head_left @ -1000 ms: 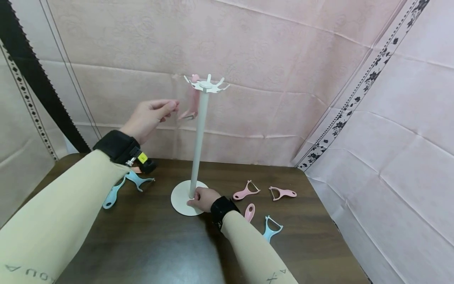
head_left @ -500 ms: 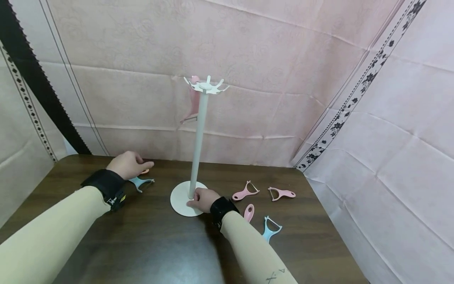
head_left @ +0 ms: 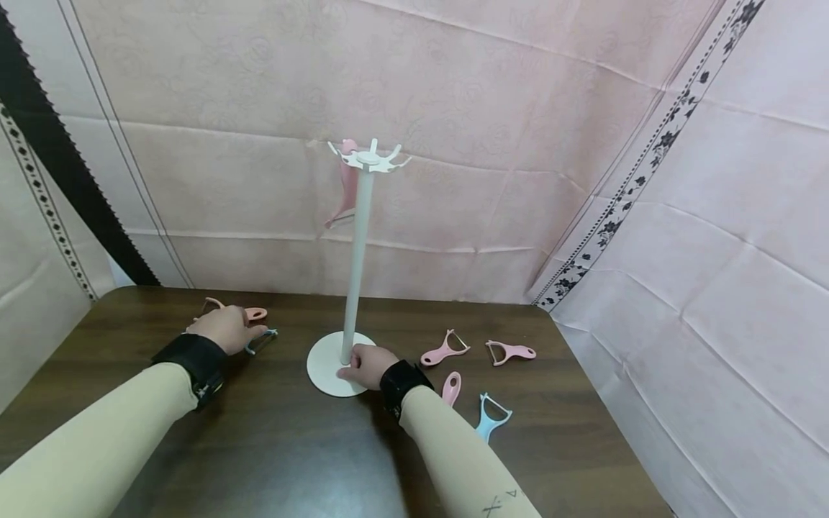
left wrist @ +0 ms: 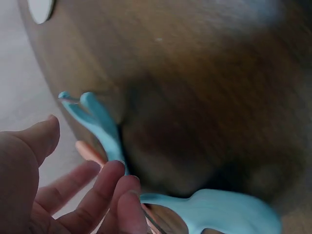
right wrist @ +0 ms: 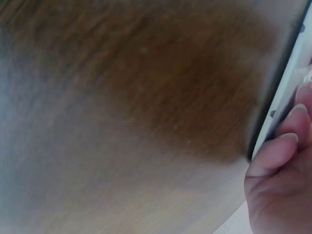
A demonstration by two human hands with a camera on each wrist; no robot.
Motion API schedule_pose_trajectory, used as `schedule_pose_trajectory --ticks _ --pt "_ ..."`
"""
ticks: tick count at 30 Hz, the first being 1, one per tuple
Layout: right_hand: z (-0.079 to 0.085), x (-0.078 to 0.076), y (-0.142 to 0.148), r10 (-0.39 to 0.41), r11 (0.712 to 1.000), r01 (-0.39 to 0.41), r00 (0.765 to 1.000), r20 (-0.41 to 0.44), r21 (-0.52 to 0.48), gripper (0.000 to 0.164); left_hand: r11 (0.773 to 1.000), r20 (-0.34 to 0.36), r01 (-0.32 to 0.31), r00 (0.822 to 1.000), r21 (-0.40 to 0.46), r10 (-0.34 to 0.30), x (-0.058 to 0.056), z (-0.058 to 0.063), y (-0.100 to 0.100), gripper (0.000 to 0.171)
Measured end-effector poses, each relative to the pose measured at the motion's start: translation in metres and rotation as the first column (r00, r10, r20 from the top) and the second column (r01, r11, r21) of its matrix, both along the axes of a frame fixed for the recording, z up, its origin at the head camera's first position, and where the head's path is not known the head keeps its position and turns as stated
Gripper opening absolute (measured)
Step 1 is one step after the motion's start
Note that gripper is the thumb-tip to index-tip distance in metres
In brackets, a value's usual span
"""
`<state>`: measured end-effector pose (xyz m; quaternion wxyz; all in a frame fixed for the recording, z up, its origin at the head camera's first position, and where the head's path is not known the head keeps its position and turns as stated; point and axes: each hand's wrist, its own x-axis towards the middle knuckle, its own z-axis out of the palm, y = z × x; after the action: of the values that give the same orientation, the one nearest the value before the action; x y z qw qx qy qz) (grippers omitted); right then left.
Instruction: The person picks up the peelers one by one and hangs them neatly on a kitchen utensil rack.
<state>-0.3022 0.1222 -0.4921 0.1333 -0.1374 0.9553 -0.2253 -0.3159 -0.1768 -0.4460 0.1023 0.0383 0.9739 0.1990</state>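
Note:
My left hand (head_left: pixel 223 329) is low over the peelers at the table's left, thumb apart from the fingers. In the left wrist view, its fingertips overlap one blue peeler (left wrist: pixel 105 129), and a second blue peeler (left wrist: pixel 234 212) lies just beyond them. An orange peeler (head_left: pixel 257 314) lies behind this hand, partly covered. The white stand (head_left: pixel 358 266) is upright mid-table, a pink peeler (head_left: pixel 348 188) hanging from a hook at its top. With my right hand (head_left: pixel 369 367) I grip the stand's round base (head_left: pixel 324 370) by its right side, fingers curled at the edge.
Right of the stand lie three pink peelers, one (head_left: pixel 443 351) near the base, another (head_left: pixel 512 351) farther right, and one (head_left: pixel 451 388) partly behind my forearm. A blue peeler (head_left: pixel 491 419) is close to that forearm. A pale cloth (head_left: pixel 453 216) hangs behind the table (head_left: pixel 278 432).
My left hand has come down from beside the hanging pink peeler to the peelers on the left of the table. My right hand has stayed on the stand's base.

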Motion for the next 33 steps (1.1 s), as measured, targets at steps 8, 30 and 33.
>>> schedule_pose_trajectory --ticks 8,30,33 --pt "-0.001 -0.001 -0.001 0.014 1.0 -0.014 1.0 -0.019 0.015 0.036 0.996 -0.039 0.063 0.997 -0.064 -0.066 -0.001 -0.009 0.003 0.036" --pt "0.009 0.005 0.0 0.012 1.0 -0.012 1.0 -0.015 0.008 0.035 0.955 -0.036 0.295 0.955 -0.03 -0.296 0.008 -0.003 -0.007 0.026" --pt "0.01 0.007 0.0 0.017 1.0 -0.016 1.0 -0.016 0.016 0.035 0.965 -0.061 0.26 0.963 -0.036 -0.262 0.01 -0.002 -0.006 0.013"
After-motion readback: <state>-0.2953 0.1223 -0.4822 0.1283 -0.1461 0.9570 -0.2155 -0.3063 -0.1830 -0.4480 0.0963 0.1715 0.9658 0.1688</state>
